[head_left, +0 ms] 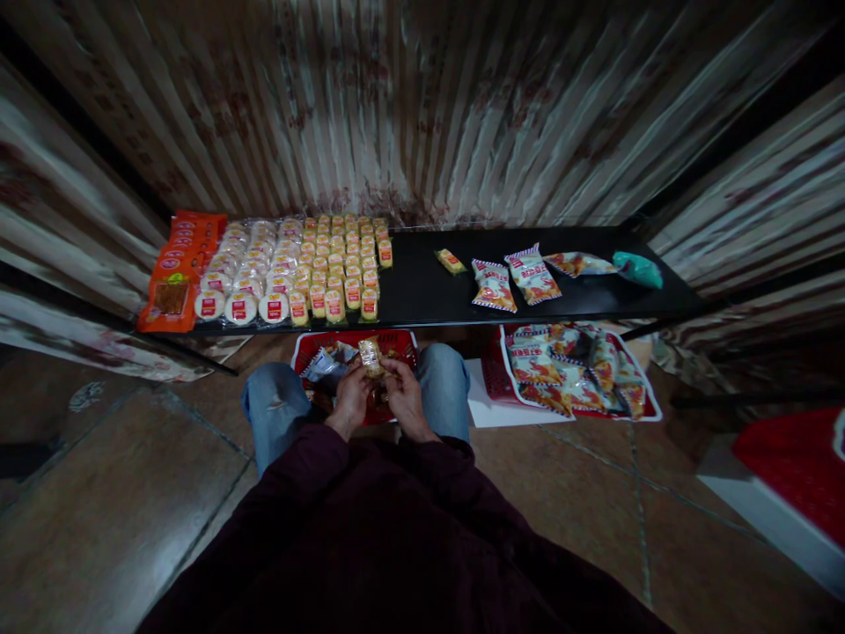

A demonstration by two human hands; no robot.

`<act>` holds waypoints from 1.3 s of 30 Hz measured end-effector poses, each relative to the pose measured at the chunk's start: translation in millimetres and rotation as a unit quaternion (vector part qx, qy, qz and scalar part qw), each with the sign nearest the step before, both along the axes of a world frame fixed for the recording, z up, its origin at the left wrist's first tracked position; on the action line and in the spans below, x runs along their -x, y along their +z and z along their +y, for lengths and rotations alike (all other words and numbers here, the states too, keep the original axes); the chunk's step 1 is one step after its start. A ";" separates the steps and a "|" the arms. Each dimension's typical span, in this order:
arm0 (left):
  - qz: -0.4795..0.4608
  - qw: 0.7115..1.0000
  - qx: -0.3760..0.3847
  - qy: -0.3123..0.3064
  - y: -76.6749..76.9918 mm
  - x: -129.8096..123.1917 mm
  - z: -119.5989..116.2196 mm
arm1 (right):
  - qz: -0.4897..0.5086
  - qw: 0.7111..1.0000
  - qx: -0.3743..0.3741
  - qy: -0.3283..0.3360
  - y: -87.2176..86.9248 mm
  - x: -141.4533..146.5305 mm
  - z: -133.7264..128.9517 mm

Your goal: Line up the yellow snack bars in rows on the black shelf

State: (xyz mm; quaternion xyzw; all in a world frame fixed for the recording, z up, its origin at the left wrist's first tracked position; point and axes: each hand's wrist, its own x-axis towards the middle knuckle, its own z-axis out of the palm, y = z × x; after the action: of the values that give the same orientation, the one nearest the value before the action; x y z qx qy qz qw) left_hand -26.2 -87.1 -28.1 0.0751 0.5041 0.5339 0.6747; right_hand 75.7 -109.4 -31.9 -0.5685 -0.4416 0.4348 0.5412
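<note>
Over a red basket (417, 354) between my knees, a small yellow snack cake (371, 356) in clear wrapping is held up in my fingers. My left hand (351, 396) pinches its left lower side, and my right hand (404, 396) is closed at its right. The basket holds other packets, partly hidden by my hands. Ahead on the black shelf (415, 295) stand several rows of similar yellow wrapped cakes (334, 295). Round white wrapped cakes (241, 306) fill the rows to their left.
Orange packets (172, 282) lie at the shelf's left end. On its right half are a single yellow cake (450, 261), striped snack bags (533, 275) and a green packet (637, 269). A second red basket (495, 374) of snack bags stands on the floor, right of my knee.
</note>
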 end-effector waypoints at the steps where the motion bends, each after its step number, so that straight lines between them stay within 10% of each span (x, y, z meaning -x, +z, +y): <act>1: 0.000 1.000 0.001 0.001 -1.3 -0.4 0.3 | -0.006 1.000 -0.004 0.000 1.0 0.1 0.0; 19: -0.003 0.999 0.039 0.015 6.8 -8.4 -5.7 | -0.319 0.947 -0.009 0.045 10.8 -6.0 -2.2; 39: 0.182 0.976 -0.107 -0.044 -3.3 -10.5 -16.1 | -0.206 0.975 0.073 0.026 -1.0 -15.3 8.7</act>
State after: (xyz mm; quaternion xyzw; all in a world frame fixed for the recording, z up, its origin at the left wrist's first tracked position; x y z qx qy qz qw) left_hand -15.7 -103.3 -31.5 0.2654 0.5545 0.5319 0.5824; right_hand 90.9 -100.7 -32.9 -0.6721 -0.5252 0.3534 0.3841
